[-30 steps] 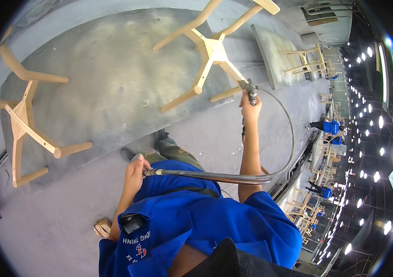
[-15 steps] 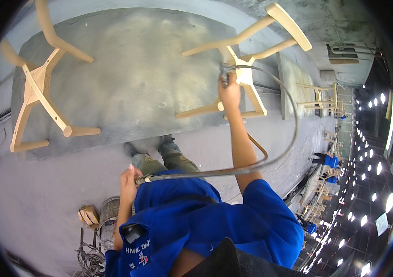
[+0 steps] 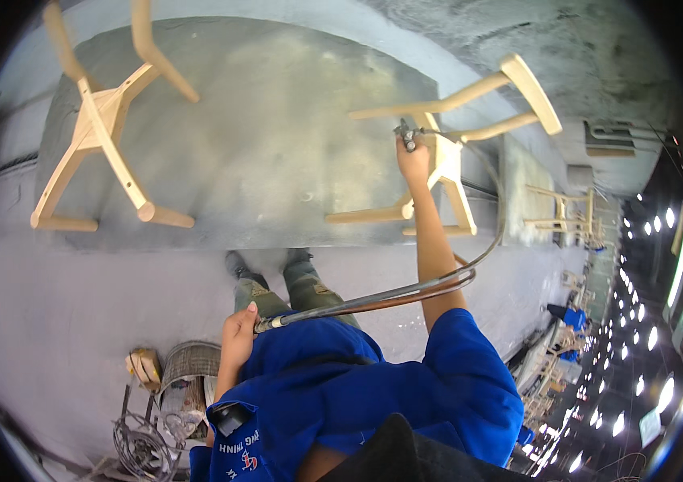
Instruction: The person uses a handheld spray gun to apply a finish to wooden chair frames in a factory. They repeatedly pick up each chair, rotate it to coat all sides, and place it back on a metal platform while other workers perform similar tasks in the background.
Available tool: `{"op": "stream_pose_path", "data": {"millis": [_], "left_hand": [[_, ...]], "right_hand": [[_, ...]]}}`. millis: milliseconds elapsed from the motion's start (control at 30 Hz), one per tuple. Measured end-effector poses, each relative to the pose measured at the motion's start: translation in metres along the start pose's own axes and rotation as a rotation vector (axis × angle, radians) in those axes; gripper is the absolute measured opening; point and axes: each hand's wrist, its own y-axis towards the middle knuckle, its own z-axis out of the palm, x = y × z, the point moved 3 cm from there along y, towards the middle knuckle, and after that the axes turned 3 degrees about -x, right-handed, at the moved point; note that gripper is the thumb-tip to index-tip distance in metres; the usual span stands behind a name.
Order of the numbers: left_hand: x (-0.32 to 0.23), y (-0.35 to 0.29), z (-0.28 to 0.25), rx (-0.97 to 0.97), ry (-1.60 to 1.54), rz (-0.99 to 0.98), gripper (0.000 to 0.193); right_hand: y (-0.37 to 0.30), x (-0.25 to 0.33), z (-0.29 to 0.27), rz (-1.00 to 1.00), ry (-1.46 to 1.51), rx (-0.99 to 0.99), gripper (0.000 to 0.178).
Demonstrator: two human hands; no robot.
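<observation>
My right hand (image 3: 413,165) reaches out over the table and is closed around a small metal spray gun (image 3: 408,135). The gun is beside the middle of a pale wooden chair frame (image 3: 444,165); I cannot tell whether they touch. Near my waist, my left hand (image 3: 238,336) grips a bundle of hoses (image 3: 349,307), grey and brown. They run across my front toward my right arm, and a thin hose loops up to the gun. At the left, a second wooden chair frame (image 3: 103,120) with crossed bars rests on the grey table (image 3: 277,161).
A wicker-like basket (image 3: 190,351), a yellowish box (image 3: 144,368) and coiled wire or hose (image 3: 144,446) stand on the floor at lower left. Farther right are another table with a chair frame (image 3: 558,210), and people in blue (image 3: 572,319) among more chair frames.
The view has shifted, so table and chairs sit lower and further right. My right hand with the spray gun has moved slightly farther out along the right chair frame. The left hand keeps its grip.
</observation>
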Motion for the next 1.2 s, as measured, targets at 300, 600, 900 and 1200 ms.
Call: {"op": "stream_pose_path", "data": {"millis": [300,600,900,1200], "left_hand": [[-0.019,0.030,0.031,0.200,0.030,0.151,0.053],[0.003,0.010,0.055,0.162,0.156,0.130,0.055],[0.015,0.001,0.087,0.131,0.262,0.098,0.054],[0.021,-0.004,0.086,0.070,0.070,0.072,0.052]], "right_hand": [[-0.027,0.069,-0.228,-0.181,-0.311,-0.195,0.029],[0.015,-0.045,-0.267,-0.094,-0.325,-0.410,0.031],[-0.010,-0.113,-0.201,-0.119,-0.094,-0.213,0.035],[-0.064,-0.079,-0.139,0.187,0.374,0.161,0.032]]}}
